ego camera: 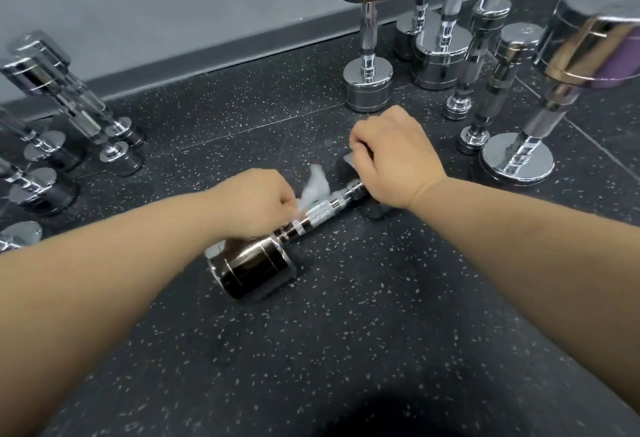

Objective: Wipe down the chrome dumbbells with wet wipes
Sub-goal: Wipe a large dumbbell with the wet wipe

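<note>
Fingers [288, 200] of the left hand [252, 206] were curled tight, pinching a crumpled white wipe [314, 187] against the cross-hatched metal handle of a dumbbell [313, 216]. The dumbbell lay slantwise on the black rubber floor [346, 332], which was flecked with pale specks. Its near head, a smooth mirror-bright cylinder, sat just below that hand. Farther along, the right hand [394, 159] gripped the far head with its fingers curled over the top, hiding most of it. Beyond, more chrome dumbbells [367, 90] stood on end to the right, round heads flat on the floor and ridged handles rising. Another cluster [72, 104] stood well apart on the left. Behind ran a dark skirting [207, 58] under a plain grey wall [138, 3].
</note>
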Available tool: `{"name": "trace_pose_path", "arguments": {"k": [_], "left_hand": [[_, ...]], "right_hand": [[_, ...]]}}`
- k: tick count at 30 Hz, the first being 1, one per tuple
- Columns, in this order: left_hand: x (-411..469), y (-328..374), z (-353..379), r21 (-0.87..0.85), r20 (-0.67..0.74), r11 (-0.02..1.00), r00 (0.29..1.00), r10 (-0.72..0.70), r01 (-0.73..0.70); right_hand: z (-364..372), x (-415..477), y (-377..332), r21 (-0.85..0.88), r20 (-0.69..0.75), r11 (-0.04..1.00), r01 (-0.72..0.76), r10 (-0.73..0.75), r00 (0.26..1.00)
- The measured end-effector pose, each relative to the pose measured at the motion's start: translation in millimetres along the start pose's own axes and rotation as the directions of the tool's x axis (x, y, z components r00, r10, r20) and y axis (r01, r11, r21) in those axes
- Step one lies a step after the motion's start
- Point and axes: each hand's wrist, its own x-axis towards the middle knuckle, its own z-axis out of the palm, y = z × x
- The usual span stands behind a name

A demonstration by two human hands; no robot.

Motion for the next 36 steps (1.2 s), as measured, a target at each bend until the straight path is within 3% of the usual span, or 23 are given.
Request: {"name": "trace_pose_path", "arguments": {"k": [3,7,9,13,19,23,28,36], "left_hand": [[-7.3,3.0,-6.7,-0.068,0.052,0.996,0.997,-0.051,0.055],[19.6,29.6,-2.8,-0.119,-0.05,0.987,0.992,-0.112,0.105],[24.2,19.1,1.2,-0.22,-0.109,0.975,0.992,-0.07,0.044],[-2.2,-14.1,-1.6,-0.217,-0.015,0.973,0.997,0.075,-0.077],[17.2,8.0,0.7,-0.001,-0.066,0.992,0.99,-0.123,0.123],[19.2,4.0,-3.1,0.134,0.095,0.978,0.98,-0.176,0.163],[32.1,19.6,-3.1,0.339,0.269,0.936,0.943,-0.195,0.097],[23.0,13.0,-8.4,0.371,0.121,0.925,0.983,-0.136,0.082]], "right_hand": [[1.2,6.2,-1.9,-0.022,0.027,1.0,0.007,-0.006,1.0],[4.0,24.6,-7.3,-0.07,0.088,0.998,-0.001,0.008,0.996],[5.6,32.2,-8.8,-0.086,0.096,0.996,-0.005,0.013,0.995],[9.5,38.6,-6.6,-0.07,0.086,0.997,-0.035,0.041,0.995],[13.2,42.4,-5.4,-0.086,0.074,0.996,-0.039,0.046,0.996],[13.1,41.1,-3.9,-0.094,0.078,0.995,-0.042,0.05,0.996],[16.7,46.0,-2.5,-0.088,0.073,0.995,-0.051,0.058,0.996],[18.3,41.7,1.1,-0.085,0.046,0.996,-0.03,0.034,0.998]]}}
